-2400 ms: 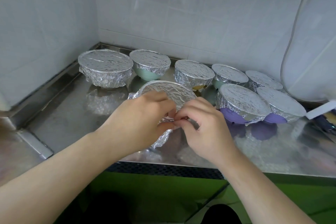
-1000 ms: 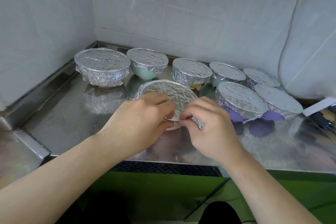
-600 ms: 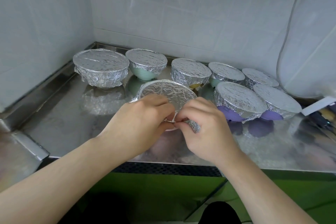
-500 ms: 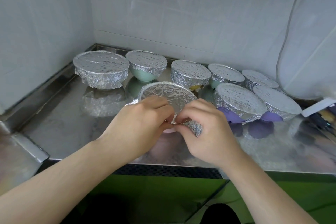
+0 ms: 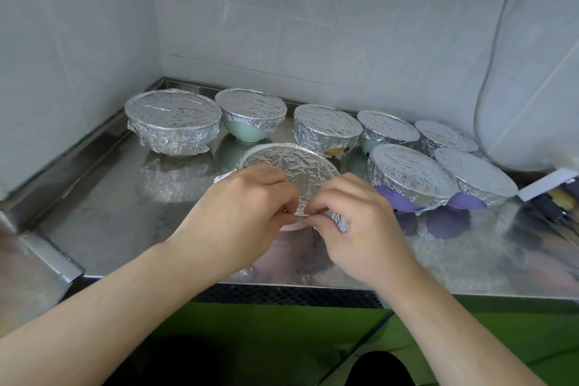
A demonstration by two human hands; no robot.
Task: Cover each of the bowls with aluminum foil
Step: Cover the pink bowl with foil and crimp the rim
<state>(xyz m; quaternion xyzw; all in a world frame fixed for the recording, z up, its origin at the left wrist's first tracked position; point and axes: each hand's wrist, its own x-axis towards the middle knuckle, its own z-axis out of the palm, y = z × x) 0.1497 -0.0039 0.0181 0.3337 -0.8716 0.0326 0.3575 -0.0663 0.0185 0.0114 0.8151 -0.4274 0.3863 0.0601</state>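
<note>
Foil-wrapping of the nearest bowl, head view. The pink bowl stands on the steel surface, tipped toward the person, with only a sliver of its wall showing beneath the hands. Its mouth is already spanned by a crinkled aluminum foil sheet.

The left hand and the right hand meet at the near rim of this bowl. The fingers of both are curled, and each grip is clamped on the foil edge, pinching it against the rim. A loose flap of foil lies over the right hand's fingers. The bowl therefore sits beyond and partly under the two grips, which lie side by side, almost touching.

Handling, as a judgement: the foil is thin, very light and tears readily. It keeps whatever crease it is given, so it is best taken at its free edge and folded down over the rim. The bowl looks rigid, light and smooth-walled, and may slide on the steel unless steadied at the rim.

Beyond the pink bowl stand seven covered bowls. The large fully wrapped bowl is behind and to its left; the purple bowl is just to its right.
</note>
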